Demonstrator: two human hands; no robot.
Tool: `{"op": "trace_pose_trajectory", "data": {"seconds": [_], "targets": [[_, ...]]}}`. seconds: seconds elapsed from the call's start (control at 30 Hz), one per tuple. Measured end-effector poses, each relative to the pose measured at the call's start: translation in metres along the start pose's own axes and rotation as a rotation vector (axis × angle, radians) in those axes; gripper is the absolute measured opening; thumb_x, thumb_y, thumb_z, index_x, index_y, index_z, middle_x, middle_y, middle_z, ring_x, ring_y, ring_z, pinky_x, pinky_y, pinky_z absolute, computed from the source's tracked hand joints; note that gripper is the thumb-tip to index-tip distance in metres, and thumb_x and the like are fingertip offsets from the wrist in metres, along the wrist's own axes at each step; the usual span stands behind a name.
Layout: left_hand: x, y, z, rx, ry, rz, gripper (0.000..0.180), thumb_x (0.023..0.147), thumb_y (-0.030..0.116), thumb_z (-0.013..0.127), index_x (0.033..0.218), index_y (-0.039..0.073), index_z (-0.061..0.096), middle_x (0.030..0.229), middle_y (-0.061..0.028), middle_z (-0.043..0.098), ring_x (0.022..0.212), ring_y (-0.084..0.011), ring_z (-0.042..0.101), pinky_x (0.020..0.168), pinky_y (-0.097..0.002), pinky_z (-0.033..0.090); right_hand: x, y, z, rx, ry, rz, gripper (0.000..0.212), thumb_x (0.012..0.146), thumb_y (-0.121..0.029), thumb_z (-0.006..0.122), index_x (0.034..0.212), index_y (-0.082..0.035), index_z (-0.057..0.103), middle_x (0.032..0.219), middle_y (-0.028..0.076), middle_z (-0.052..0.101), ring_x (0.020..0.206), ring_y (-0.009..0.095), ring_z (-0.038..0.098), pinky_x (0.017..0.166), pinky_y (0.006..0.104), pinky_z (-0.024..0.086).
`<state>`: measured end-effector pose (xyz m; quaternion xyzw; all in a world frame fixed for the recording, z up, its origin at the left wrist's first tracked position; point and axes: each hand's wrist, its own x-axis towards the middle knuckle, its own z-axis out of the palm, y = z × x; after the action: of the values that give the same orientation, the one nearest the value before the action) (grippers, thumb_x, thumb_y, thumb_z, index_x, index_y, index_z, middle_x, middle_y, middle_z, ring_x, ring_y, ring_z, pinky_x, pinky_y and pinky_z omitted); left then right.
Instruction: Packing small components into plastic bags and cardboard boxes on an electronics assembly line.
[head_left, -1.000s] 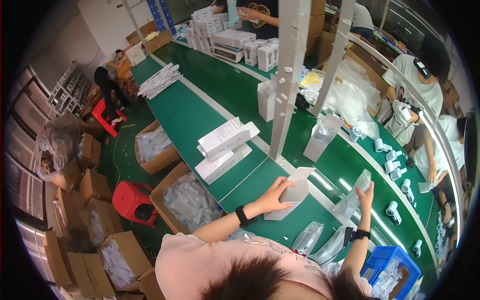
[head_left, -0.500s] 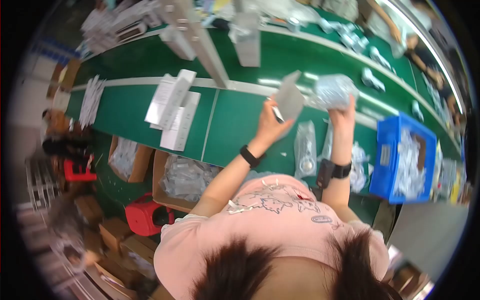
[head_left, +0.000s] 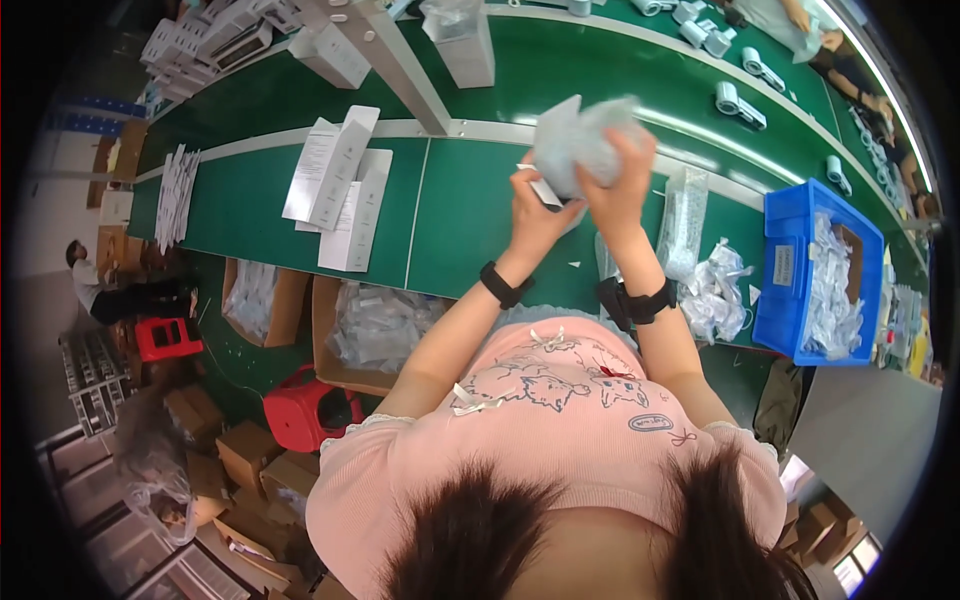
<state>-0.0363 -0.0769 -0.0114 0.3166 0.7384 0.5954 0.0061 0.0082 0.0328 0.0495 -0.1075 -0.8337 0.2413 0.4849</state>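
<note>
Left hand (head_left: 540,222) clamps its fingers on a white box (head_left: 542,188); right hand (head_left: 620,195) likewise clamps a wrapped bundle (head_left: 568,150), seemingly not fully boxed; another wrapped piece (head_left: 683,228) remains.

Dark green floor (head_left: 232,352), red stools (head_left: 290,415), pale wall (head_left: 58,225)

I can see one left hand (head_left: 541,218), one right hand (head_left: 618,190), two black wristbands (head_left: 499,286) and one wrapped bundle (head_left: 575,145). I count one blue bin (head_left: 777,285), two red stools (head_left: 292,412), two white boxes (head_left: 466,62) beside one metal post (head_left: 393,66), and two brown boxes (head_left: 291,312) of clear bags (head_left: 382,328) close to me.
</note>
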Motion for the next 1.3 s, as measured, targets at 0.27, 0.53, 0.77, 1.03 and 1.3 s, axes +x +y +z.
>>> {"op": "trace_pose_trajectory", "data": {"seconds": [0.27,0.53,0.77,1.03,1.3], "targets": [[-0.002,-0.006,-0.017,0.084,0.014,0.005,0.066,0.058,0.016,0.079,0.099,0.006,0.029,0.117,-0.0261,0.041,0.100,-0.0350,0.049,0.082,-0.0402,0.041,-0.023,0.010,-0.031,0.047,-0.378,0.004,0.044,0.065,-0.010,0.066,0.107,-0.009,0.055,0.120,0.014,0.041,0.114,0.035,0.035,0.094,0.0436,0.030],[0.013,-0.009,-0.024,0.044,-0.199,-0.119,0.068,0.058,0.016,0.080,0.103,0.006,0.030,0.118,-0.0258,0.039,0.107,-0.0330,0.044,0.090,-0.0371,0.035,-0.102,0.134,-0.151,-0.809,-0.434,0.538,0.055,0.066,-0.009,0.064,0.117,-0.009,0.047,0.115,0.017,0.046,0.108,0.034,0.040,0.090,0.0420,0.036],[0.019,0.007,-0.008,0.101,-0.298,0.133,0.070,0.060,0.014,0.077,0.113,0.004,0.033,0.122,-0.0235,0.036,0.111,-0.0350,0.041,0.091,-0.0368,0.035,-0.153,0.228,-0.211,-0.773,-0.603,1.174,0.051,0.065,-0.011,0.066,0.112,-0.008,0.049,0.113,0.017,0.048,0.104,0.034,0.044,0.082,0.0422,0.042],[0.035,0.032,-0.016,0.332,-0.217,0.109,0.031,0.065,0.007,0.069,0.092,-0.001,0.054,0.116,-0.0200,0.044,0.099,-0.0354,0.050,0.083,-0.0362,0.042,-0.149,0.205,-0.205,-0.805,-0.509,0.758,0.020,0.071,-0.012,0.062,0.088,-0.004,0.055,0.091,0.013,0.060,0.084,0.031,0.059,0.076,0.0365,0.045],[0.059,0.030,-0.017,0.292,-0.175,-0.010,0.018,0.062,0.007,0.070,0.069,-0.004,0.058,0.079,-0.0132,0.060,0.066,-0.0256,0.057,0.062,-0.0289,0.044,-0.030,0.113,-0.181,-0.116,-0.130,0.637,0.007,0.080,-0.001,0.053,0.087,-0.002,0.053,0.082,0.005,0.057,0.077,0.011,0.053,0.069,0.0214,0.042]]}}
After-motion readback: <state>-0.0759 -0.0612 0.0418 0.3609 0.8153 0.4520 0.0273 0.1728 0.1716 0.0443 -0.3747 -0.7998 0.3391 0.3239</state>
